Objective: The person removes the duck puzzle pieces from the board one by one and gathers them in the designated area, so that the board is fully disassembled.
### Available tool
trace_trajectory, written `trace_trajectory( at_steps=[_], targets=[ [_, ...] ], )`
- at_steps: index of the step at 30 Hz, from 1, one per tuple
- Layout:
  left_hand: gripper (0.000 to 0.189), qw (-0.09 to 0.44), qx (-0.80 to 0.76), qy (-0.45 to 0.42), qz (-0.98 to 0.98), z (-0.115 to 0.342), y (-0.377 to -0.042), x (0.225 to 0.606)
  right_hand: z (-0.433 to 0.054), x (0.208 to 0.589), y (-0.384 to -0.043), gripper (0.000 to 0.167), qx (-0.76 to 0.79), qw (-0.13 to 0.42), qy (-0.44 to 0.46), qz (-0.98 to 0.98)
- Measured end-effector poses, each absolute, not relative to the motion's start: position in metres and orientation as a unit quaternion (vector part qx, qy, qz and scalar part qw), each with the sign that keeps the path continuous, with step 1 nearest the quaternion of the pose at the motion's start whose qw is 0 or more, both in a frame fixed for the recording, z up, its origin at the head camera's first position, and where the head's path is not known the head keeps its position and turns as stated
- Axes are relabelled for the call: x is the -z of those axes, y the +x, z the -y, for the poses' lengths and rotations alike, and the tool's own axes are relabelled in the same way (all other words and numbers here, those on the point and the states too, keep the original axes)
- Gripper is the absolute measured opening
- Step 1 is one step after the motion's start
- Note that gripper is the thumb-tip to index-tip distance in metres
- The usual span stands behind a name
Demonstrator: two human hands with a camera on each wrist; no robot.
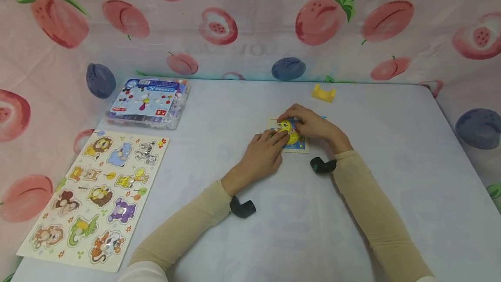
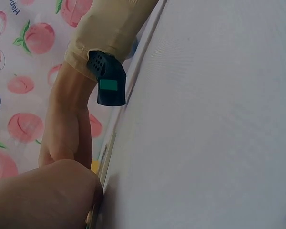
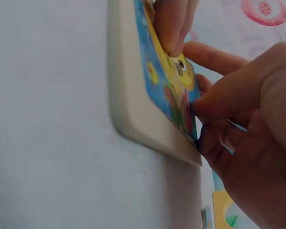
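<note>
A small jigsaw puzzle point(image 1: 300, 145) with a yellow duck-like figure on blue lies in a pale wooden tray between both hands. My left hand point(image 1: 261, 153) reaches from the near left, its fingertips resting on the picture. From the right, my right hand point(image 1: 313, 123) grips the puzzle's far edge. In the right wrist view, the thumb point(image 3: 224, 98) touches the face of the puzzle point(image 3: 174, 90), while the other fingers curl at the edge. The left fingertips point(image 3: 171, 28) press close to the figure's eye. In the left wrist view, the left hand point(image 2: 47, 191) hides most of the tray.
A peg board with animal pictures point(image 1: 39, 251) lies at the left. Behind it is a clear plastic box point(image 1: 145, 99) with a blue label. A yellow curved stand point(image 1: 324, 93) sits near the table's back edge. A patterned peach curtain point(image 1: 250, 21) hangs behind.
</note>
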State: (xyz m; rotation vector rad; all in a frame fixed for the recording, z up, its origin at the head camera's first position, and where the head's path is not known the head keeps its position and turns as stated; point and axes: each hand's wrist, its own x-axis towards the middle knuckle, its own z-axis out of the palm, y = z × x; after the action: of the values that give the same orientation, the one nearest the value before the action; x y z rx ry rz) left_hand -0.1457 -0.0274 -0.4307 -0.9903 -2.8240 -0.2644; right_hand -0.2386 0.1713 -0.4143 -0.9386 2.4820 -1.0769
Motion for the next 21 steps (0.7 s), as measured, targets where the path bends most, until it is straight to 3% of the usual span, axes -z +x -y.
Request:
trace_trajectory(
  at_steps=[12,21],
  targets=[
    [0.048,0.047,0.041,-0.299,0.952,0.005,-0.149,0.437,-0.174,0.415,-0.239,0.052,0.401,0.159,-0.315,-0.845],
    [0.047,0.059,0.033,-0.288,0.955,0.001,-0.146,0.436,-0.175,0.417,-0.242,0.038,0.418,0.145,-0.295,-0.847]
  ],
)
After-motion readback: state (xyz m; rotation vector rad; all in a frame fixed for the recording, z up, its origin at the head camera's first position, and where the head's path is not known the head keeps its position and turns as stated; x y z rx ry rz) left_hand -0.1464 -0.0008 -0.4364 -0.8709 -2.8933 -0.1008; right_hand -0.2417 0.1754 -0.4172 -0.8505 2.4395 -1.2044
